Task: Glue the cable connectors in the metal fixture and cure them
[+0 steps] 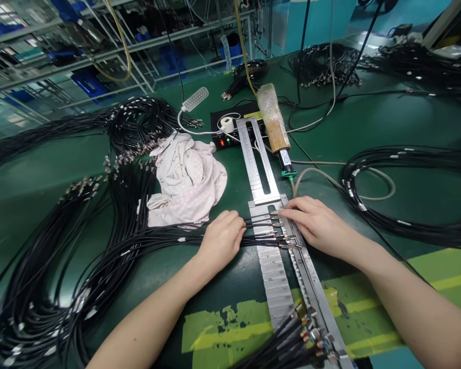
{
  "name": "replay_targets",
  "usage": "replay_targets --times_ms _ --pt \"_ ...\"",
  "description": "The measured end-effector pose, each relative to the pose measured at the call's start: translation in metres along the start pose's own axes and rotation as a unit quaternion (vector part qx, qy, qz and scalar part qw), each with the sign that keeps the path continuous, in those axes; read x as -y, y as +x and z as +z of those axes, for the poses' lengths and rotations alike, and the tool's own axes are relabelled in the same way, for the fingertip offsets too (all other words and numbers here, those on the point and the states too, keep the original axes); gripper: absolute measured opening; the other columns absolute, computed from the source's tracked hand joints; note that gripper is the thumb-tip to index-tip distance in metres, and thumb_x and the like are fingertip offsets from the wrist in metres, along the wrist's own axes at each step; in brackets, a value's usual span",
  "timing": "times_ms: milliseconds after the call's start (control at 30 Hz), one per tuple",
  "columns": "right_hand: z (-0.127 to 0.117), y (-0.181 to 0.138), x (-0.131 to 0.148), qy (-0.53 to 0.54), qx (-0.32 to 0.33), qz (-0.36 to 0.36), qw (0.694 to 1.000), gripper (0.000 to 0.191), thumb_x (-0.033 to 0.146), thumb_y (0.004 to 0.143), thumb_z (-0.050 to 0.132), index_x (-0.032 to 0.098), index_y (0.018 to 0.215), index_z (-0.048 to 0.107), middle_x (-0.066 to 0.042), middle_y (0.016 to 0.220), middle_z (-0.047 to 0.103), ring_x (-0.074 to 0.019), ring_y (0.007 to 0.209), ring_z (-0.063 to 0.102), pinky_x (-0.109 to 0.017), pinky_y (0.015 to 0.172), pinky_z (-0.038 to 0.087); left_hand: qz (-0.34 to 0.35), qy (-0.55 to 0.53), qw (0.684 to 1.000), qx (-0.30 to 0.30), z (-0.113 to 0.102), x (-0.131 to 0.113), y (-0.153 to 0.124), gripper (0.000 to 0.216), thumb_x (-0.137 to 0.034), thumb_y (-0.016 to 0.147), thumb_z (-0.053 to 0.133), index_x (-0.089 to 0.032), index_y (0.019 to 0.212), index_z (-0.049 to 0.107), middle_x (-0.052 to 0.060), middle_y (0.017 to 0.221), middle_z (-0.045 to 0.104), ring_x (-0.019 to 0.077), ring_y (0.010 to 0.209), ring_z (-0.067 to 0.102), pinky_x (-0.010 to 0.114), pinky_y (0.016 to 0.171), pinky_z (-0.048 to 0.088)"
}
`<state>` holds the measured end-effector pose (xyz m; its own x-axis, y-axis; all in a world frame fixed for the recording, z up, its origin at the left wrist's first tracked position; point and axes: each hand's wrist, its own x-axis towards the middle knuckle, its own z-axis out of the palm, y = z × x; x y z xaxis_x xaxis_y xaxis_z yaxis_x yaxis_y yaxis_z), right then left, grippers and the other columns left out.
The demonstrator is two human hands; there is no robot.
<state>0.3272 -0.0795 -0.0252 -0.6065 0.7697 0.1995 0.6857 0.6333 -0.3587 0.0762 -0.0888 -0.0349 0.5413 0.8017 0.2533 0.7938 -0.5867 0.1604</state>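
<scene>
My left hand [223, 237] lies curled over a fan of thin black cables [161, 241], pressing them against the green table. The cable ends carry small metal connectors [273, 221] that reach onto a long metal slotted fixture [276, 277]. My right hand [318, 223] rests on the fixture's right rail, fingers stretched flat and pointing left at the connector tips. More connector-tipped cables [292, 335] lie across the fixture near the bottom edge.
Big bundles of black cables [49, 287] cover the left of the table [30, 174], and another coil [407, 205] lies at the right. A crumpled white cloth [186, 179], a wrapped tool [273, 123], a black power box [230, 130] and a small lamp [195, 99] sit behind.
</scene>
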Motion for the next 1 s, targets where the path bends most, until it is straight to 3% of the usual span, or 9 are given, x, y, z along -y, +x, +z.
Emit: replay_targets --times_ms 433,1000 --pt "-0.001 -0.0009 0.0009 -0.007 0.004 -0.004 1.0 0.037 0.006 0.083 0.038 0.017 0.109 0.062 -0.011 0.103 0.058 -0.0228 0.093 0.05 -0.041 0.081 0.046 0.019 0.054 0.998 0.03 -0.0051 -0.004 0.0001 0.025 -0.014 0.089 0.042 -0.016 0.069 0.057 0.004 0.071 0.053 0.0181 0.069 0.046 0.029 0.061 0.039" --pt "0.0087 0.0035 0.0033 -0.059 0.034 -0.04 0.997 0.048 -0.002 0.077 0.046 0.027 0.112 0.062 -0.008 0.094 0.052 -0.0202 0.088 0.043 -0.031 0.073 0.035 0.041 0.001 0.998 0.045 0.0033 -0.0015 0.002 0.026 -0.013 0.09 0.038 -0.015 0.073 0.058 0.005 0.073 0.052 0.018 0.071 0.046 0.029 0.064 0.041"
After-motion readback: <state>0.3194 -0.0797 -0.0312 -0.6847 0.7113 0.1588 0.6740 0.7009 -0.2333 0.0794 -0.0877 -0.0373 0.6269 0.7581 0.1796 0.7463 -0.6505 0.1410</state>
